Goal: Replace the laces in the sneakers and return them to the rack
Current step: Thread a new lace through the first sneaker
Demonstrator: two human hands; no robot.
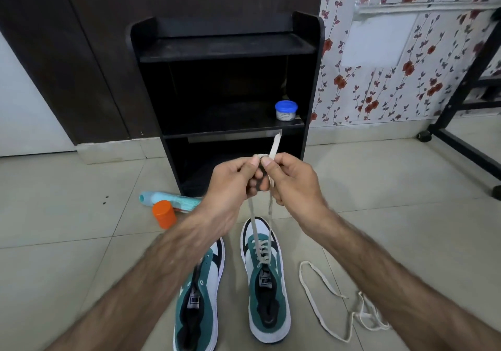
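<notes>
Two green, white and black sneakers stand side by side on the tiled floor. The right sneaker point(267, 277) carries a cream lace point(254, 223) threaded through its eyelets, and both lace ends rise to my hands. My left hand point(233, 180) and my right hand point(290, 180) meet above the shoe and pinch the lace ends together, one end sticking up past my right thumb. The left sneaker point(200, 299) has no lace in its eyelets and is partly hidden by my left forearm. A loose cream lace point(328, 296) lies on the floor to the right.
A black shoe rack point(225, 50) stands straight ahead with a blue-lidded jar point(286, 110) on its middle shelf. An orange-capped bottle point(164, 214) and a teal bottle point(173, 200) lie left of the rack. A black metal frame on castors point(461, 139) stands at right.
</notes>
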